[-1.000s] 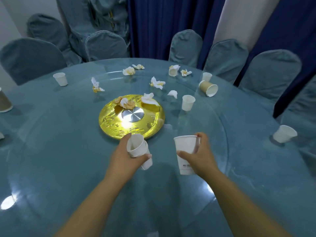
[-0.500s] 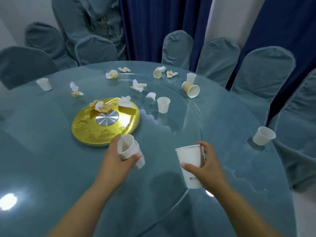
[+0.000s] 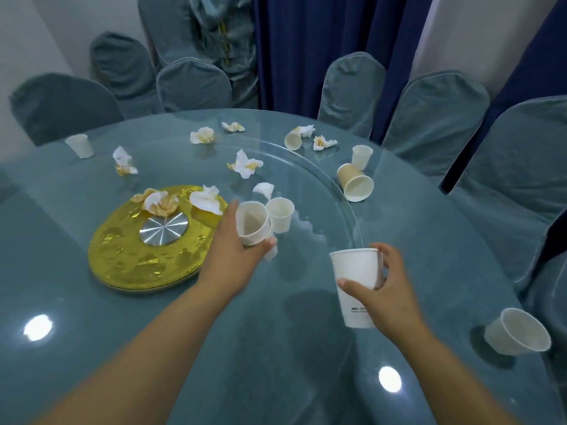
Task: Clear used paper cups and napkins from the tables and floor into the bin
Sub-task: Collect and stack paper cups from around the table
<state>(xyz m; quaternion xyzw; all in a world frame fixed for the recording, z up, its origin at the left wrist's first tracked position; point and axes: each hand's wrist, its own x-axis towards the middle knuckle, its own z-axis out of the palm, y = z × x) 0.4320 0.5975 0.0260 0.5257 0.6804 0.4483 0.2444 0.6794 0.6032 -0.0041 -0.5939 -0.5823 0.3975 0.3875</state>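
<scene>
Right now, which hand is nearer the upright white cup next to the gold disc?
Left. The left hand, holding stacked cups, is right beside the upright white cup. The right hand holds a tall cup nearer the person.

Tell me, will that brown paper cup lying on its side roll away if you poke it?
Probably: the tipped brown paper cup rests on its round wall on smooth glass. Being tapered, it would likely curve. It looks empty, so light.

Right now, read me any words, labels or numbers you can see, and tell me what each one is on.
Tall white cup in the right hand: a small dark printed line near its base, too small and blurred to read.
Nothing else in view carries readable text: no print shows on the other cups, the napkins or the gold disc.
</scene>
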